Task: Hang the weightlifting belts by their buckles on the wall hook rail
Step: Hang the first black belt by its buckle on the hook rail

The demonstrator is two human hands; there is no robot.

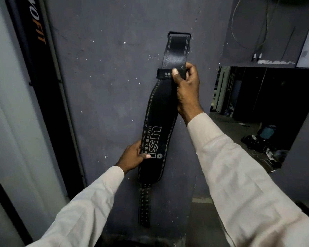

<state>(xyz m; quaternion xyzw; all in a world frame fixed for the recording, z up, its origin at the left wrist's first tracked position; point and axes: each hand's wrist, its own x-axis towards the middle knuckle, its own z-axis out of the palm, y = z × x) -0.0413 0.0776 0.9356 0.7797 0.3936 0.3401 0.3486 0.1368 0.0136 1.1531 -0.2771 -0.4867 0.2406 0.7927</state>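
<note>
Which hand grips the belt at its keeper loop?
The right hand, thumb on the keeper loop; the left hand holds the belt lower, at its wide logo section.

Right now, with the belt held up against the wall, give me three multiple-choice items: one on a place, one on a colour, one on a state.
1. Where does the right hand grip the belt?
A. at the keeper loop
B. at its lowest tip
C. at its very top

2. What colour is the belt?
A. brown
B. black
C. red

3. What is the left hand doing?
A. hanging idle
B. waving
C. holding the belt's wide part

Key: 1 A, its thumb lies across the loop. 2 B, the leather reads black all along. 3 C, its thumb presses the front at the belt's left edge.
</note>
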